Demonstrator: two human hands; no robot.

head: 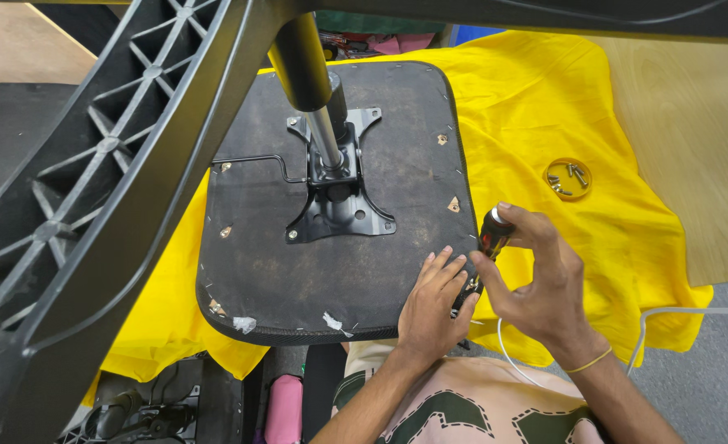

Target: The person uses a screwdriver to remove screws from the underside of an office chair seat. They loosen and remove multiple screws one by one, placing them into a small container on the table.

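Observation:
An upturned black chair seat lies on a yellow cloth, with a black metal mounting plate and gas cylinder bolted at its middle. My left hand rests flat on the seat's near right corner, fingers together. My right hand grips a screwdriver with a black and red handle, its tip pointing down at the seat's right edge beside my left fingers.
A black plastic chair base looms across the left and top. A small yellow dish holding several screws sits on the cloth to the right. A wooden tabletop lies beyond. A white cable runs along the grey floor.

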